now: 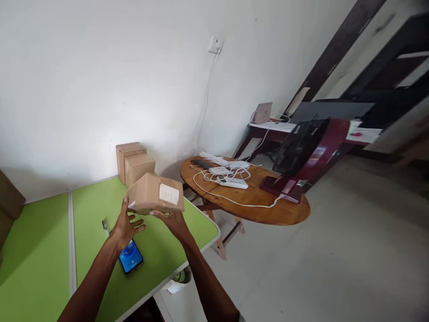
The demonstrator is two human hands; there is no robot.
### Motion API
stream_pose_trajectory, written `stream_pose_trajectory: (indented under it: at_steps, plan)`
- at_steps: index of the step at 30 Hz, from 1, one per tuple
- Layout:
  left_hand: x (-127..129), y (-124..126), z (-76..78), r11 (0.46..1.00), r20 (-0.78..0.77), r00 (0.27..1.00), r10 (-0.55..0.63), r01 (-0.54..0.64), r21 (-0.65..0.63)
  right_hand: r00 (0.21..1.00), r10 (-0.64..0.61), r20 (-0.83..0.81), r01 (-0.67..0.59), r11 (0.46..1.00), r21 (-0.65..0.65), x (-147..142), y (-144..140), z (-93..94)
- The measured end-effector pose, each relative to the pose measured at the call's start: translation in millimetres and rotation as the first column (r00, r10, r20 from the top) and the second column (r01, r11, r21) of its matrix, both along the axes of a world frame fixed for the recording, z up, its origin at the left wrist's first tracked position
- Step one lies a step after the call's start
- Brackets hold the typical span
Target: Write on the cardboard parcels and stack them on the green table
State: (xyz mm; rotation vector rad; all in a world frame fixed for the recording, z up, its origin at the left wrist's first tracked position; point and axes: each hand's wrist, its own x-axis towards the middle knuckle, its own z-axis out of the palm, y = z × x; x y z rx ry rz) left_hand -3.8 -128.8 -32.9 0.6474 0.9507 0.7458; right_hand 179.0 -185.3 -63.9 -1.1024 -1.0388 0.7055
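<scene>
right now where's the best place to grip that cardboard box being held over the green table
Grip the cardboard box from below at its two short ends. It hangs tilted, label facing out, with the left hand at its left end and the right hand underneath. Flat opposite faces suit a two-palm hold.

Nothing can be read: the white label (169, 194) on the cardboard box (154, 193), centre of the frame, is blurred.
</scene>
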Motion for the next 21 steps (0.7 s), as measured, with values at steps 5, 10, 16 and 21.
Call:
stream_pose_trajectory:
  at_steps: [5, 10, 16, 21]
  plan:
    - [38, 40, -14.9, 0.994, -0.044, 0.999, -0.014, 0.009, -0.11, 0.99, 0.123, 0.061, -0.122, 0.992, -0.031, 67, 57, 29.8]
    - [63, 68, -35.9, 0.971, -0.017, 0.999, 0.028, -0.031, -0.235, 0.976, 0.196, 0.098, -0.191, 0.979, -0.066, 94, 103, 29.9]
    - [90, 98, -36.8, 0.964, 0.044, 0.993, 0.113, -0.099, -0.246, 0.984, 0.141, 0.109, -0.127, 0.983, -0.132, 89, 128, 8.5]
    - [87, 77, -25.6, 0.969, 0.111, 0.979, 0.171, -0.146, -0.198, 0.986, 0.115, 0.117, -0.091, 0.976, -0.197, 67, 112, -1.5]
